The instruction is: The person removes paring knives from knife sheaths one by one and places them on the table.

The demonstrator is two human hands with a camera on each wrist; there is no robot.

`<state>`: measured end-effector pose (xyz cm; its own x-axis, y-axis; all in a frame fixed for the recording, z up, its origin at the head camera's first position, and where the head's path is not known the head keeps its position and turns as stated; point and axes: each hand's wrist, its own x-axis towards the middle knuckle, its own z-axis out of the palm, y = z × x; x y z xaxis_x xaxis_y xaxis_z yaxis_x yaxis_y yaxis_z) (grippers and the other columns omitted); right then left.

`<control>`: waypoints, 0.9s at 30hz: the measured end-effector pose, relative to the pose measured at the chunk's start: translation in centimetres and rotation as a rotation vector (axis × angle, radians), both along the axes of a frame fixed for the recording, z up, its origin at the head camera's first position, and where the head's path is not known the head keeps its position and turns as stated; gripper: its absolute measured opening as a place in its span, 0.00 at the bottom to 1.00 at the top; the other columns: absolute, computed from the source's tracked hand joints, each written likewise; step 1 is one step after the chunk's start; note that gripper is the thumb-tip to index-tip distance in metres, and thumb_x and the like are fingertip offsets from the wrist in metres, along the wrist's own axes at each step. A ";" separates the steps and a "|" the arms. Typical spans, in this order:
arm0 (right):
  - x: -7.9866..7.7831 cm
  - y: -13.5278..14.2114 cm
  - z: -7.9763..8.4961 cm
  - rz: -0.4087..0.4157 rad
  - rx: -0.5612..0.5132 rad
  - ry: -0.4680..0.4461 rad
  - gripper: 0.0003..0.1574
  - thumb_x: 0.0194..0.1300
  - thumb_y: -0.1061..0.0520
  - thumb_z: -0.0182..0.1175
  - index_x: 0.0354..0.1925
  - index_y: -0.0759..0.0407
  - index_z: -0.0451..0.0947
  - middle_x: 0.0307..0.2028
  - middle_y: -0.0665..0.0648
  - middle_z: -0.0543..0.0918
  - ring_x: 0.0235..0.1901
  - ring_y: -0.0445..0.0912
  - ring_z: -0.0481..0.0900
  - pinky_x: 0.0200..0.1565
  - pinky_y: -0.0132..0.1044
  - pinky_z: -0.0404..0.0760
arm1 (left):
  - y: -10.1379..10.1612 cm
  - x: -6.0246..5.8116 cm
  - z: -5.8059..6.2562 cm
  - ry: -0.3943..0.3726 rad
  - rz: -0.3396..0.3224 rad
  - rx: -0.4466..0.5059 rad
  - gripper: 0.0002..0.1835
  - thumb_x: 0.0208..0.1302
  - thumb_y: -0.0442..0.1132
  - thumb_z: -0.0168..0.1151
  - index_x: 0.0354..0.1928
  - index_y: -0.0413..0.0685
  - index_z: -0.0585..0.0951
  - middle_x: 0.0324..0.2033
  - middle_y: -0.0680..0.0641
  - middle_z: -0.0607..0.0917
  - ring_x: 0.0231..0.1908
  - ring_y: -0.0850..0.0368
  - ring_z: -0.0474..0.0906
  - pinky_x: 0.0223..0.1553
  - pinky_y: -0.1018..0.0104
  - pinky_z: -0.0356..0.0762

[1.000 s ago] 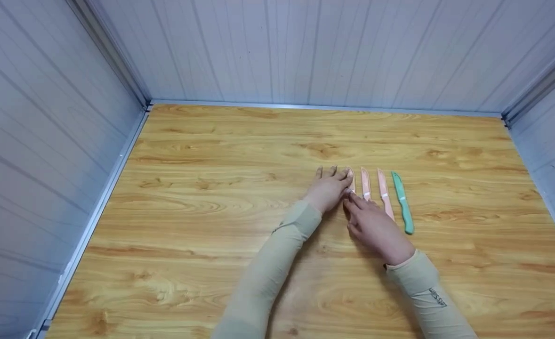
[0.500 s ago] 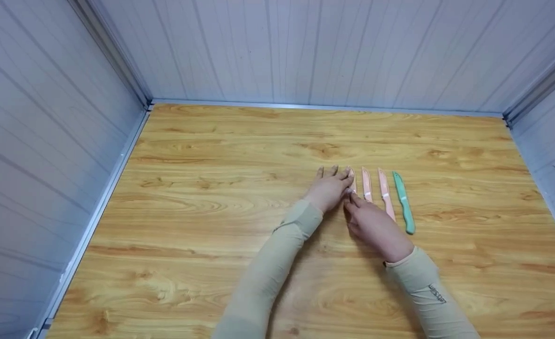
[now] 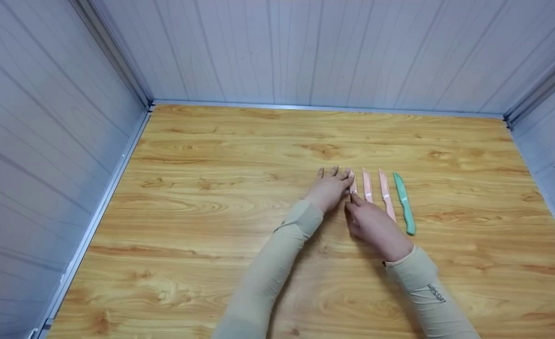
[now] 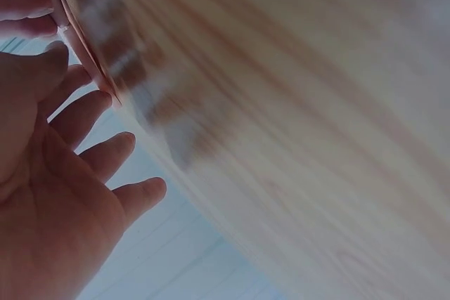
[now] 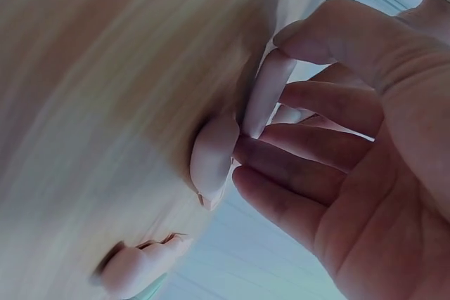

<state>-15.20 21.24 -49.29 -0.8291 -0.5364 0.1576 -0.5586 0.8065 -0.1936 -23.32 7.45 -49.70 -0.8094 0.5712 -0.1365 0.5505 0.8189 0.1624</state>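
Four-in-a-row is avoided here: several small knives lie side by side on the wooden table. At the row's left end is a pink knife point(image 3: 353, 181) with a white band. My left hand point(image 3: 326, 192) has its fingers spread on the table, the fingertips touching this knife's blade end. In the right wrist view, my right hand point(image 5: 337, 145) pinches the pink handle point(image 5: 268, 93) between thumb and fingers. From above, the right hand hides most of that handle. A second pink knife point(image 3: 367, 182) and a third pink knife point(image 3: 384, 186) lie just right of it, their handles partly covered.
A green knife point(image 3: 404, 202) lies at the right end of the row, fully visible. The wood-grain table point(image 3: 211, 188) is bounded by pale panel walls point(image 3: 286, 52) at the back and both sides, with a metal strip along the edge.
The right hand's thumb has tucked further under the hand and its fingers have drawn in slightly at the handle. The left hand and the knives stay practically where they were.
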 end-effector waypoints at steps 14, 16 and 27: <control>-0.2 0.0 0.4 -0.023 -0.068 -0.087 0.15 0.59 0.68 0.58 0.46 0.73 0.77 0.52 0.71 0.76 0.41 0.59 0.80 0.37 0.51 0.81 | 0.3 0.1 0.4 -0.003 -0.003 0.040 0.30 0.68 0.51 0.54 0.71 0.61 0.63 0.70 0.52 0.61 0.69 0.48 0.55 0.68 0.43 0.47; -0.2 0.0 0.5 -0.021 -0.070 -0.097 0.16 0.58 0.68 0.58 0.46 0.73 0.76 0.53 0.71 0.75 0.41 0.59 0.80 0.38 0.51 0.80 | 0.4 0.2 0.5 0.006 -0.005 0.041 0.29 0.68 0.51 0.53 0.71 0.62 0.64 0.69 0.51 0.61 0.69 0.48 0.56 0.67 0.42 0.47; -0.2 0.1 1.0 -0.018 -0.108 -0.111 0.15 0.61 0.69 0.56 0.48 0.73 0.77 0.53 0.67 0.77 0.45 0.59 0.79 0.43 0.51 0.80 | 1.0 0.4 0.6 0.036 -0.030 0.011 0.23 0.71 0.45 0.48 0.66 0.71 0.69 0.68 0.46 0.64 0.68 0.53 0.59 0.69 0.47 0.45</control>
